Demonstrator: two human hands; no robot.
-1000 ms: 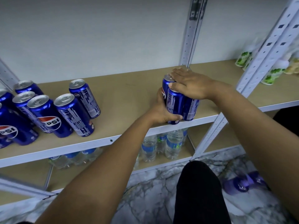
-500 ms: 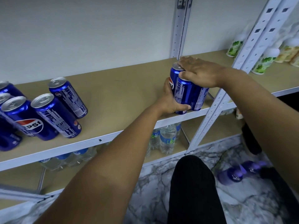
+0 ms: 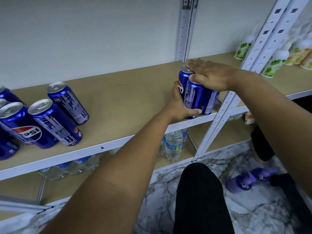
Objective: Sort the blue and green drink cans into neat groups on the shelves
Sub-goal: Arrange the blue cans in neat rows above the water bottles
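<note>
Item: blue cans, shelf R end; L hand curled round side, R hand flat on tops, fingers straight.

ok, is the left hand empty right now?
No, the left hand wraps the clustered blue Pepsi cans at the right end of the shelf, thumb across the front.

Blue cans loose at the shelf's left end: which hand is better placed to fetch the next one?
Probably the left hand: it grips the grouped cans on their left side, nearer the loose blue cans. The right hand rests flat on the group's tops, beside the post, farther away.
</note>
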